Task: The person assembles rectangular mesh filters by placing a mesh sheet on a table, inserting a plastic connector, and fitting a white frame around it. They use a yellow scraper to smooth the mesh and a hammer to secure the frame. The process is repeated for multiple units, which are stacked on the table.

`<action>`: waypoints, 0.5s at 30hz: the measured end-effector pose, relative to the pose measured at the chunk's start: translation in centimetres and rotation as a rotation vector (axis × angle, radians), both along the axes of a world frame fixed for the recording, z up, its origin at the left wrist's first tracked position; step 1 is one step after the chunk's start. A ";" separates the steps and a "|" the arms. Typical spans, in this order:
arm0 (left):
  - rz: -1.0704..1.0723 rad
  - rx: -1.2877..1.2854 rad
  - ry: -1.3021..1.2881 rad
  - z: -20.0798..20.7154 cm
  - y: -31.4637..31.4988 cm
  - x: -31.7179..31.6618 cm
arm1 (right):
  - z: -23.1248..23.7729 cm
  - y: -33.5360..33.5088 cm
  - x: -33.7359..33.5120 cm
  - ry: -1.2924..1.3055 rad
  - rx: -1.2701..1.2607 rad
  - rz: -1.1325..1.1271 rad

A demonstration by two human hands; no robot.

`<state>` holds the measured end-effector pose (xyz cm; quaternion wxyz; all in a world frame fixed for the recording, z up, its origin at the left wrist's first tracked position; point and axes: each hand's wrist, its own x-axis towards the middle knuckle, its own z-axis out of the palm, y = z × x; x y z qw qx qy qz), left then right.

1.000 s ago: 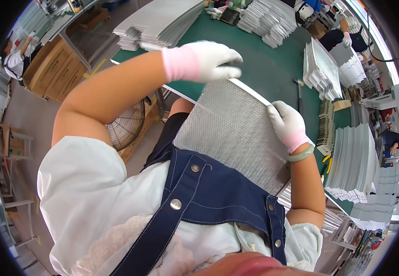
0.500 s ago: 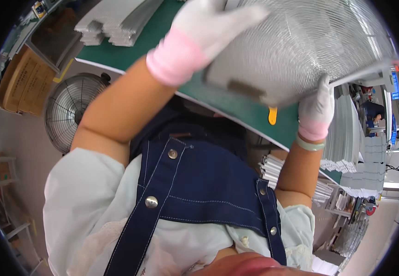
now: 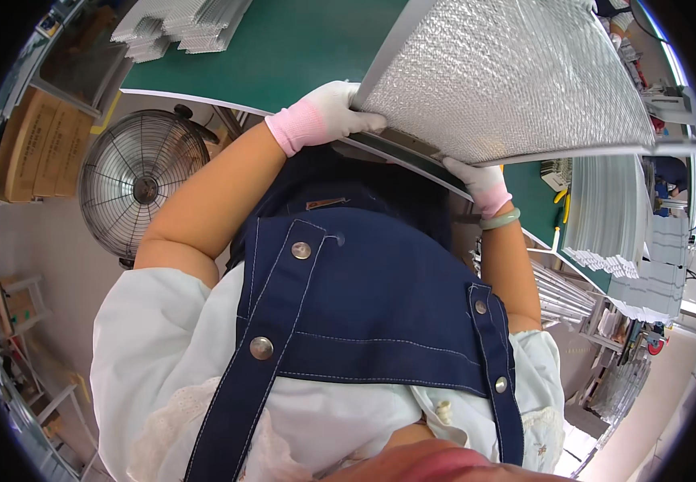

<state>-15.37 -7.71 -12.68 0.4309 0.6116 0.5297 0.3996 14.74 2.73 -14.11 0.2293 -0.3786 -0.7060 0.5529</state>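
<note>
A large silver mesh filter panel (image 3: 500, 80) with a thin metal frame stands tilted over the green work table, close in front of me. My left hand (image 3: 333, 112), in a white glove with a pink cuff, is closed on the panel's near left corner, thumb along the edge. On the near edge, farther right, my gloved right hand (image 3: 479, 181) grips the frame with its thumb on top; its other fingers are mostly hidden. A pale green bangle (image 3: 500, 220) circles my right wrist.
Silver mesh sheets (image 3: 195, 24) are stacked on the table (image 3: 300, 48) at the far left. To the right stand a stack of thin pale strips (image 3: 605, 209) and a yellow-handled tool (image 3: 563, 205). A floor fan (image 3: 146, 186) and a brown carton (image 3: 43, 149) are at left.
The panel has turned and come to a steadier tilt. My left hand has moved down from its upper side to the near corner; my right hand has shifted left along the near edge.
</note>
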 end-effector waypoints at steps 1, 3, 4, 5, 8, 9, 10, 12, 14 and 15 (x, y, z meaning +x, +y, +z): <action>-0.019 -0.007 0.007 -0.1 -0.1 -0.1 | 0.0 0.0 0.0 -0.009 -0.021 0.010; -0.061 -0.019 0.023 0.0 -0.1 -0.3 | -0.3 0.1 0.5 -0.065 0.028 0.018; -0.068 -0.068 0.133 0.2 -0.2 -0.3 | -0.4 0.1 0.7 -0.093 0.055 0.021; -0.076 -0.117 0.244 0.6 -0.3 -0.3 | -0.4 -0.1 1.0 -0.148 0.102 0.047; -0.128 0.298 0.498 -4.3 0.8 -1.2 | 0.4 -1.1 1.2 -0.287 0.266 0.175; -0.155 0.533 0.563 -4.3 0.8 -0.9 | 0.6 -1.3 1.1 -0.311 0.332 0.242; -0.164 0.495 0.607 -4.4 0.3 -0.5 | 0.2 -1.0 1.4 -0.336 0.425 0.296; -0.124 0.543 0.673 -4.3 -0.3 0.0 | 0.0 -0.9 1.6 -0.386 0.571 0.345; -0.083 0.570 0.739 -4.2 -1.1 0.2 | 0.5 -1.7 1.0 -0.437 0.676 0.336; -0.071 0.577 0.733 -4.3 -1.2 0.2 | 0.4 -1.6 1.2 -0.398 0.693 0.353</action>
